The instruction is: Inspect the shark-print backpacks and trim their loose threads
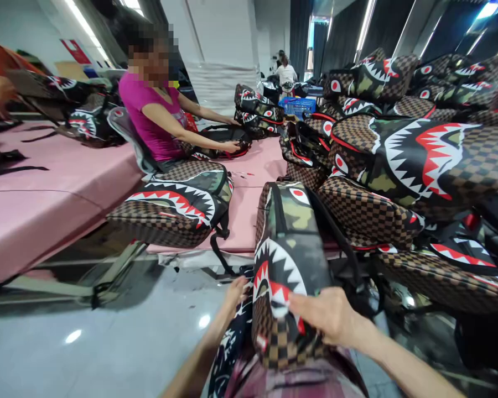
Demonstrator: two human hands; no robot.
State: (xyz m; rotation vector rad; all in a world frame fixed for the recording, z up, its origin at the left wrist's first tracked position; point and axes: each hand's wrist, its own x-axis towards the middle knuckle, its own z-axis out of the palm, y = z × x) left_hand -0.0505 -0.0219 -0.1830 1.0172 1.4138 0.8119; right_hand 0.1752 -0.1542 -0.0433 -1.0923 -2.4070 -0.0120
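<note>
A backpack (pixel 292 221) in brown-black checks and camouflage, with a shark-mouth print, stands tilted on my lap, its top against the pink table's edge. My right hand (pixel 336 318) is closed on its lower right side, the index finger lying across the printed mouth. Some of that hand's fingers are hidden. At the bag's left side is my left hand (pixel 235 293), its fingers loosely apart and partly out of sight. It seems not to grip the bag. Below it hangs dark cloth with white marks (pixel 232 334). A black strap (pixel 336 226) arches along the bag's right side.
Another shark-print backpack (pixel 178 204) lies on the pink table (pixel 253 166) to the left. Many similar backpacks (pixel 431 155) are piled on the right. Across the table a seated person in a magenta shirt (pixel 149 116) handles a dark bag (pixel 228 138). A blue crate (pixel 297 106) stands farther back.
</note>
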